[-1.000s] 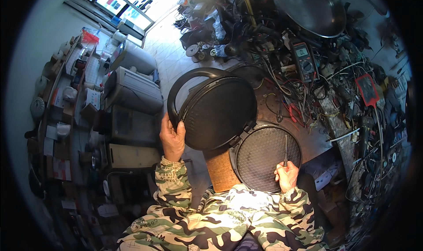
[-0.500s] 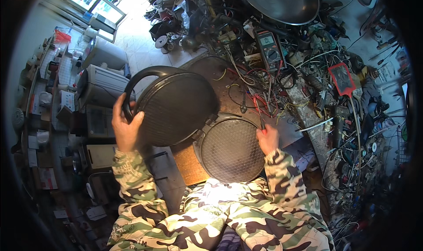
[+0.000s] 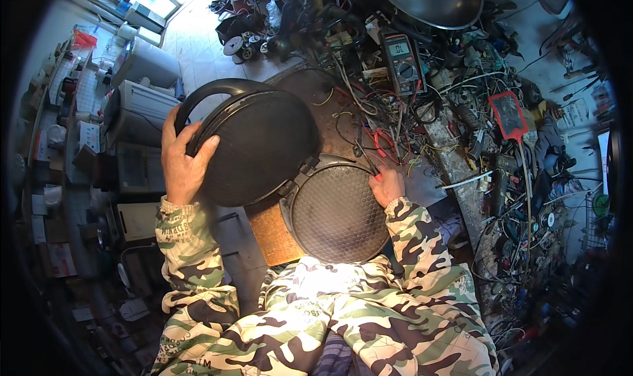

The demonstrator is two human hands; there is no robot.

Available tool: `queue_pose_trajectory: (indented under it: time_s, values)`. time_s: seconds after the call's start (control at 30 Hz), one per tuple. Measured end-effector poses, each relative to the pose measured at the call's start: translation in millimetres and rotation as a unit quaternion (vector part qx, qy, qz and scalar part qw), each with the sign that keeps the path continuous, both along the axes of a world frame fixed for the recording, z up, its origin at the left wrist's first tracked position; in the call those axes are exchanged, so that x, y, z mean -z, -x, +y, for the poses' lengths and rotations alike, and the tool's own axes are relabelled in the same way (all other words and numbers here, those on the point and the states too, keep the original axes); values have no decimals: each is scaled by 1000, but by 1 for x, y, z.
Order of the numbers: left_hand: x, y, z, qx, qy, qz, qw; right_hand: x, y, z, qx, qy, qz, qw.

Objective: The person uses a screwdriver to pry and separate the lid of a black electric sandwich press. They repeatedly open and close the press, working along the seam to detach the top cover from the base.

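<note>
A round black electric griddle lies open on its hinge in front of my lap. Its base plate [image 3: 339, 211] has a honeycomb pattern, and its dark lid [image 3: 260, 148] leans back to the left. My left hand [image 3: 184, 168] is closed on the lid's curved handle [image 3: 221, 89], thumb along the lid's rim. At the base's right edge my right hand [image 3: 388, 185] is closed around a slim tool with a red part [image 3: 378, 177]; its exact kind is mostly hidden by the fingers. A brown board [image 3: 273, 234] shows beneath the griddle.
Beyond the griddle stands a multimeter [image 3: 403, 62] amid tangled wires and red leads [image 3: 380, 143]. A large metal bowl [image 3: 438, 0] is at the far side. A red-framed swatter [image 3: 509, 115] lies on the cluttered right bench. Shelves [image 3: 79, 138] with boxes line the left.
The whole view has shifted slightly. My left hand has moved up the lid's edge with its thumb raised more. My right hand has shifted a little farther up along the base's right side.
</note>
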State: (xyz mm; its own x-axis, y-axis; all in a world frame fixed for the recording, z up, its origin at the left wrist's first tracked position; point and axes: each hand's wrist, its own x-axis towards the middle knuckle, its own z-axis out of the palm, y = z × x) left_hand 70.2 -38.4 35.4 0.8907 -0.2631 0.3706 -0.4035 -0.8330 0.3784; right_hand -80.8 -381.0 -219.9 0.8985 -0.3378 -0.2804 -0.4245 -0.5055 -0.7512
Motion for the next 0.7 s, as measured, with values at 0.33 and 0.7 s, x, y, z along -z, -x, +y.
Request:
queue_pose_trajectory:
  time_s: [0.33,0.7]
  values:
    - [-11,-23,-14,59,-93,-43,993,-109,7,33,-2,-18,-160,987]
    - [-3,-22,-34,10,-125,-85,988,-193,-50,112,-8,-29,-401,915]
